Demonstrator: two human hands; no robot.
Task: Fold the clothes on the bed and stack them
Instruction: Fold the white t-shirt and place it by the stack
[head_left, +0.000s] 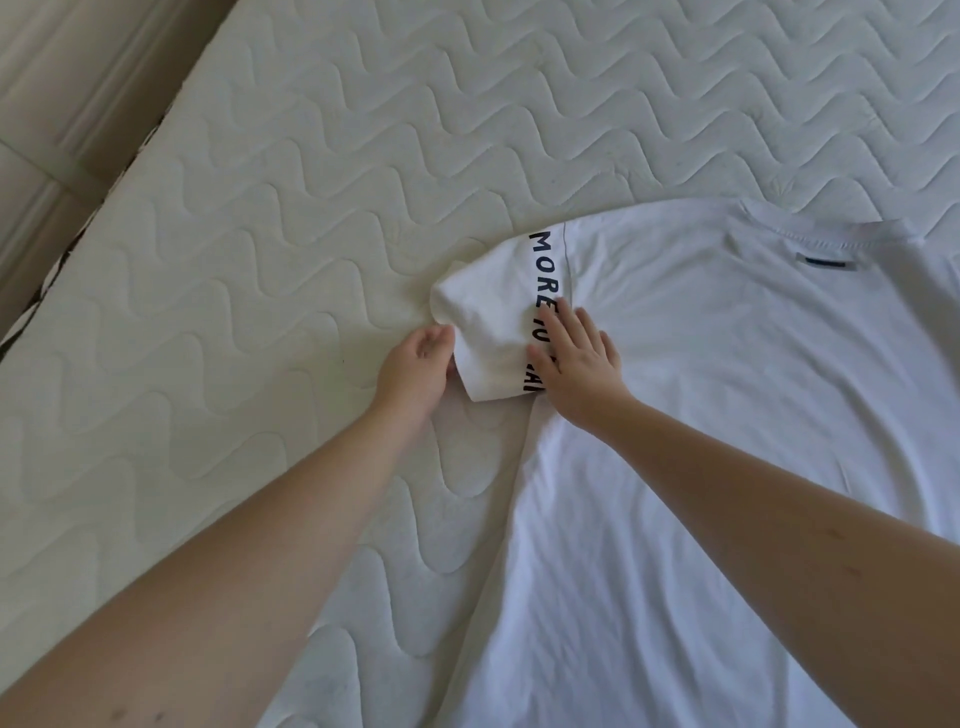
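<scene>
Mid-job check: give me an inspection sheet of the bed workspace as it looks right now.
Surface: quilted white mattress, wavy stitching.
Job's things: white T-shirt spread flat, collar at far side; its sleeve carries dark lettering.
Clutter: nothing seen.
Hands: left hand pinches the sleeve edge; right hand presses flat where the sleeve meets the body.
Cables: nothing seen.
Surroundings: pale panelled surface beyond the mattress's left edge.

Head view, close, downward over bed (311, 156)
</scene>
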